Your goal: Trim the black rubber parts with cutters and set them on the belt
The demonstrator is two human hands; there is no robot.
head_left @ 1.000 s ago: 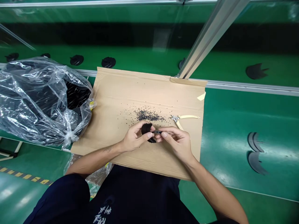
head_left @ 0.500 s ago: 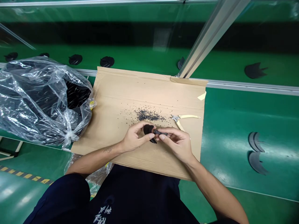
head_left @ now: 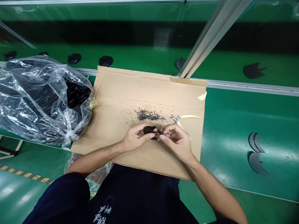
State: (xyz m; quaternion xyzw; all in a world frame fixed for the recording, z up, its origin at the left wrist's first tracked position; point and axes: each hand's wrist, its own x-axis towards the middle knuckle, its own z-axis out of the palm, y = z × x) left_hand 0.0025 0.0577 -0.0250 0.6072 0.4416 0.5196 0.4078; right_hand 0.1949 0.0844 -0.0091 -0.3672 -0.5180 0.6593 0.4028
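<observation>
My left hand (head_left: 135, 138) and my right hand (head_left: 177, 140) meet over the near half of a brown cardboard sheet (head_left: 116, 102). Both pinch one small black curved piece (head_left: 149, 129) between thumbs and fingertips. The left hand grips its rounded body, the right hand its thin right end. A heap of tiny black trimmings (head_left: 148, 115) lies just beyond the hands. Small cutters with pale yellow handles (head_left: 183, 118) rest on the cardboard right of the heap, untouched.
A clear plastic bag of black pieces (head_left: 42, 99) sits at the left. Two black curved pieces (head_left: 255, 151) lie on the green bench at the right. More black pieces (head_left: 253, 71) ride the far green belt behind a metal rail (head_left: 252, 87). A slanted aluminium post (head_left: 207, 34) rises behind.
The black piece has been turned between my fingers and now lies flatter and more covered. My right hand has closed in toward the left. The pieces on the far belt have drifted slightly left.
</observation>
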